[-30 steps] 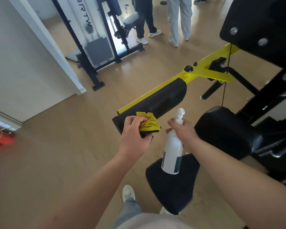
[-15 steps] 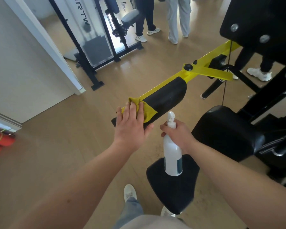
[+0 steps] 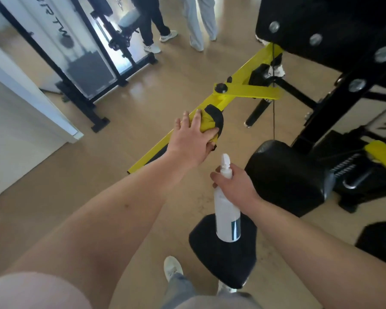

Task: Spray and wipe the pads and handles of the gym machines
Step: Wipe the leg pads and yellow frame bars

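Left hand [image 3: 191, 140] at frame centre pressed the yellow cloth [image 3: 206, 128] on the far end of the black arm pad [image 3: 218, 118]. Fingers were spread over the top, thumb hooked round the cloth's near side. The pad sat on the yellow arm [image 3: 243, 78], running diagonally toward upper right. Right hand [image 3: 235, 186], lower centre, had its fingers clenched on the neck of the white spray bottle [image 3: 226, 219], nozzle up. The bottle hung upright above the black seat pad [image 3: 212, 257].
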Action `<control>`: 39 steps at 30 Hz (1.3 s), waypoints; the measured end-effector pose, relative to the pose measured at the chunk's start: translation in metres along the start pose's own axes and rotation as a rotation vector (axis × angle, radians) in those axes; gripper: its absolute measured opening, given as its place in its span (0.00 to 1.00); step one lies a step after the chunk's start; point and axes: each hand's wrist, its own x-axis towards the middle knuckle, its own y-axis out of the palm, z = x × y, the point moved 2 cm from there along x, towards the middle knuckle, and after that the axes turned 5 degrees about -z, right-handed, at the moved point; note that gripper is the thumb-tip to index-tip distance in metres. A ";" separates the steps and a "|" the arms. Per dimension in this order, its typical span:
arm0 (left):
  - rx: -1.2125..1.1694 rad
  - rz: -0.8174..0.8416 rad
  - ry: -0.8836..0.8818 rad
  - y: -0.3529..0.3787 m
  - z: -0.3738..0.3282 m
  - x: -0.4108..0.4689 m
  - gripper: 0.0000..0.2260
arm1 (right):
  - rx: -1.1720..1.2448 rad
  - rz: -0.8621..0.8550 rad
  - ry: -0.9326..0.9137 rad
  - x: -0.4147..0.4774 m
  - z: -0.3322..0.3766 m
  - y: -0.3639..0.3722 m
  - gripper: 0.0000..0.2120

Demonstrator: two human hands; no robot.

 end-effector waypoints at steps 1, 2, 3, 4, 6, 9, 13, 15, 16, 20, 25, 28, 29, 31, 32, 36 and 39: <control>-0.006 -0.007 0.020 0.000 0.000 0.008 0.22 | -0.015 0.012 0.000 -0.001 -0.002 -0.002 0.07; -0.007 -0.015 0.034 0.000 0.000 0.015 0.22 | -0.026 0.023 0.000 0.000 -0.003 -0.003 0.07; -0.009 -0.022 0.042 0.000 0.000 0.021 0.23 | -0.029 0.030 0.002 0.000 -0.003 -0.004 0.06; -0.015 -0.023 0.045 0.000 -0.002 0.027 0.23 | -0.020 0.034 0.006 0.001 -0.003 -0.004 0.06; -0.039 -0.014 0.050 0.000 -0.005 0.039 0.23 | 0.007 0.040 0.014 0.001 -0.002 -0.004 0.07; -0.092 -0.014 0.066 -0.004 -0.009 0.061 0.23 | 0.029 0.030 0.025 0.004 0.003 -0.002 0.10; -0.178 -0.001 0.074 -0.008 -0.012 0.078 0.21 | 0.054 0.003 0.047 0.009 0.005 0.001 0.14; -0.220 -0.015 0.064 -0.007 -0.011 0.074 0.20 | 0.044 -0.006 0.047 0.011 0.004 0.003 0.16; -0.238 -0.026 0.055 -0.006 -0.010 0.070 0.19 | 0.037 -0.007 0.046 0.011 0.004 0.003 0.16; -0.167 -0.078 0.059 0.000 -0.007 0.035 0.17 | -0.008 0.003 0.012 0.011 0.003 0.002 0.18; -0.051 -0.095 -0.070 0.005 0.003 -0.040 0.14 | -0.040 -0.001 -0.054 0.007 0.013 0.012 0.21; 0.010 -0.123 -0.166 0.007 0.007 -0.086 0.13 | -0.003 0.002 -0.114 -0.001 0.019 0.023 0.17; 0.020 -0.126 -0.190 0.009 0.008 -0.099 0.13 | 0.001 0.012 -0.134 -0.005 0.022 0.026 0.15; 0.036 -0.138 -0.234 0.012 0.011 -0.125 0.13 | -0.004 0.039 -0.163 -0.012 0.025 0.032 0.14; 0.044 -0.148 -0.256 0.014 0.012 -0.139 0.12 | -0.013 0.060 -0.177 -0.016 0.026 0.035 0.13; 0.021 -0.215 -0.382 0.032 0.010 -0.193 0.09 | -0.033 0.175 -0.221 -0.033 0.025 0.044 0.10; 0.012 -0.274 -0.436 0.050 0.010 -0.224 0.09 | -0.036 0.227 -0.235 -0.043 0.023 0.047 0.11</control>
